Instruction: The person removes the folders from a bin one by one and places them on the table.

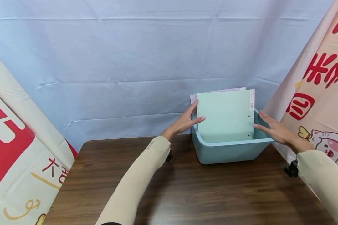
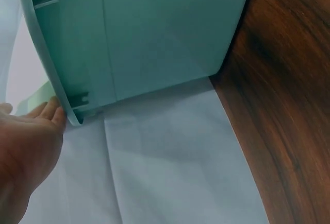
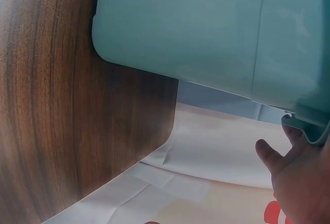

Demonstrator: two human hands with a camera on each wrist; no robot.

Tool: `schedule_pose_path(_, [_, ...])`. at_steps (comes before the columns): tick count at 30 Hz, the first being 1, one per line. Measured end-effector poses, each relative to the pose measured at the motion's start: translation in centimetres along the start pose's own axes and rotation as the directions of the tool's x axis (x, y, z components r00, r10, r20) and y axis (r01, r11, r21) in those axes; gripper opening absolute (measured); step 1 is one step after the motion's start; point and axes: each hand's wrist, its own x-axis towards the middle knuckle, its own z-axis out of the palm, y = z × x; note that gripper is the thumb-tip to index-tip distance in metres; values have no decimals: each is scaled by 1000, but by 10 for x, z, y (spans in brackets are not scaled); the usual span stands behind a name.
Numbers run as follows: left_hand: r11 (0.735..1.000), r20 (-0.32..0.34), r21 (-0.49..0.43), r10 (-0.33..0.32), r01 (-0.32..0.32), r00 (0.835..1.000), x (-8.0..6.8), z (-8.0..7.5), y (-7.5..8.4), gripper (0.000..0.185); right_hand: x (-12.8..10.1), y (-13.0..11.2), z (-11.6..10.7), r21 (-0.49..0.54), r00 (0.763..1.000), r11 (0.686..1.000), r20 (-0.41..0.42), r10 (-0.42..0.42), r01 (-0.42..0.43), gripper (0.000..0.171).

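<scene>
A mint-green folder point(image 1: 223, 115) stands upright inside a teal bin point(image 1: 228, 153); it has a white label strip and two small holes at its right edge. Behind it, the edge of a lilac folder point(image 1: 243, 88) shows. My left hand point(image 1: 184, 120) is at the green folder's left edge, thumb across its front, fingers extended. In the left wrist view those fingers point(image 2: 51, 110) lie by the bin's rim. Over the bin's right rim my right hand point(image 1: 277, 129) is spread, thumb close to the folder's right edge, holding nothing.
The bin stands on a dark wooden table point(image 1: 107, 175), near its back right corner. A pale blue cloth point(image 1: 129, 62) hangs behind. Printed cloths with red characters hang at the left point(image 1: 25, 150) and right point(image 1: 324, 93).
</scene>
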Motion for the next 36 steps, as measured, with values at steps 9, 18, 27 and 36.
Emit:
schedule_pose_path(9, [999,-43,-19,-41,41,998,9,4,5,95,-1,0,0,-3,1000,1000,-12,-3,3,87])
schedule_pose_path(18, [996,-46,-82,-34,30,998,10,1,7,89,-2,-2,0,2,1000,1000,-18,-14,14,85])
schedule_pose_path(27, [994,-62,-102,-32,26,998,14,5,9,90,-3,-2,0,12,1000,1000,-22,-14,15,85])
schedule_pose_path(36, [995,-92,-95,8,-17,996,22,11,8,89,-3,-2,0,16,1000,1000,-14,2,-2,87])
